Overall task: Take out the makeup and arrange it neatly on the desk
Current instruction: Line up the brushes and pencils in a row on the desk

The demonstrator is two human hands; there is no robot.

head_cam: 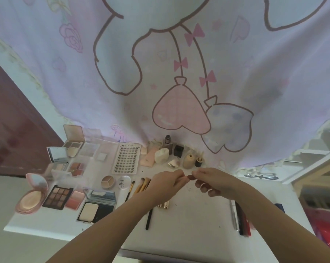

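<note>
both hands pinch a small reddish-brown stick point(189, 177) above the tabletop point(194, 221), left hand point(167, 182) and right hand point(212, 180) at opposite ends, its long axis lying left-right.

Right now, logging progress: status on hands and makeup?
Both hands pinch a small reddish-brown item above the desk. Palettes and brushes laid out. Nothing in the way.

Small reddish item point(190, 177) between fingers point(179, 174) blurred; unidentifiable.
</note>
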